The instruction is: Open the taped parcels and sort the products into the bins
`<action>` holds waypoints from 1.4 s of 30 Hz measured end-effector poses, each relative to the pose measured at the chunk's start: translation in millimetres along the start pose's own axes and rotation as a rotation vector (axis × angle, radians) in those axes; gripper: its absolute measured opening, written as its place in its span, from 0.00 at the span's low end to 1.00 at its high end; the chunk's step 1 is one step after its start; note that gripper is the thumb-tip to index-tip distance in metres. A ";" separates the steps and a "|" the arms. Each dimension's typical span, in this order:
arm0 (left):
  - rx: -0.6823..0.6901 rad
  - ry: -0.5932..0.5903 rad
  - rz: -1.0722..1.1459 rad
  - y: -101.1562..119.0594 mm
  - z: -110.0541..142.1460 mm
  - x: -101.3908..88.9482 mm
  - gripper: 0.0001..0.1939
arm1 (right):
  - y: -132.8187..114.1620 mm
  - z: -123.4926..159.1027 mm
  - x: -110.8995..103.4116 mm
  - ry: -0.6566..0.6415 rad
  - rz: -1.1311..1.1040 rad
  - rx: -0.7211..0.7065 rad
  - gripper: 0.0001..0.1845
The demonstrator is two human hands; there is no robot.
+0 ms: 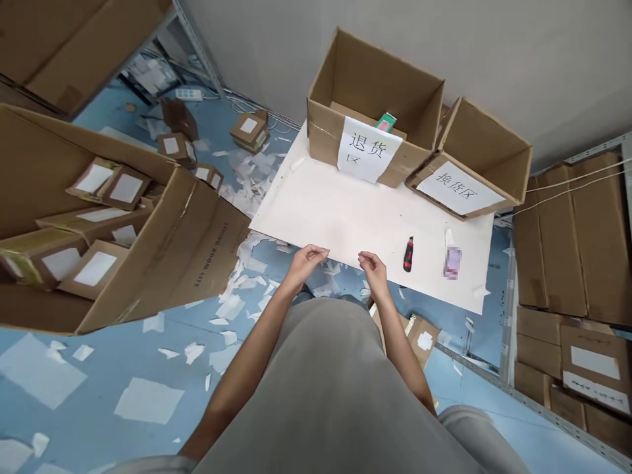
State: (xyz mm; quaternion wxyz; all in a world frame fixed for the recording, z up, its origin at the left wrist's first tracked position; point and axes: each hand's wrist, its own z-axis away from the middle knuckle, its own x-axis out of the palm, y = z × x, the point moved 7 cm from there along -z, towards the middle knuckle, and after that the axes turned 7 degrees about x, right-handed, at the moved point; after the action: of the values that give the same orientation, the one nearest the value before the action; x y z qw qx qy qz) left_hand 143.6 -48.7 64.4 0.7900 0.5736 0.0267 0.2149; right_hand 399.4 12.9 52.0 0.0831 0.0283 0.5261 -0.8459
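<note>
My left hand (309, 261) is at the front edge of the white table (316, 204), its fingers loosely stretched and nothing visible in them. Across a gap, my right hand (374, 270) hovers by the same edge, fingers loosely curved and also empty. Nearest to that hand lies a red and black box cutter (408, 255) on the tabletop. Farther right is a small purple item (452, 262), blurred out, with a white scrap beside it.
Two open cardboard boxes with handwritten signs, a larger one (320, 141) and a smaller one (518, 178), stand at the table's back. The larger holds a green-edged packet (386, 122). A big carton (197, 243) of small parcels stands left. Paper scraps litter the blue floor (207, 401). Shelved boxes (577, 237) line the right.
</note>
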 end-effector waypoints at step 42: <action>-0.217 0.831 -0.665 -20.8 103.0 -563.1 0.29 | -29.6 35.0 682.1 -1.081 1.159 -0.646 0.27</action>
State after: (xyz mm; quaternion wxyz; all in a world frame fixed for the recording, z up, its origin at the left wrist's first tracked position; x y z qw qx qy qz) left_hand -330.5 -354.5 -34.8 0.7929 0.3162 0.4946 0.1637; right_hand -275.8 -81.2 1.5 0.7458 -0.1394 0.5319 -0.3759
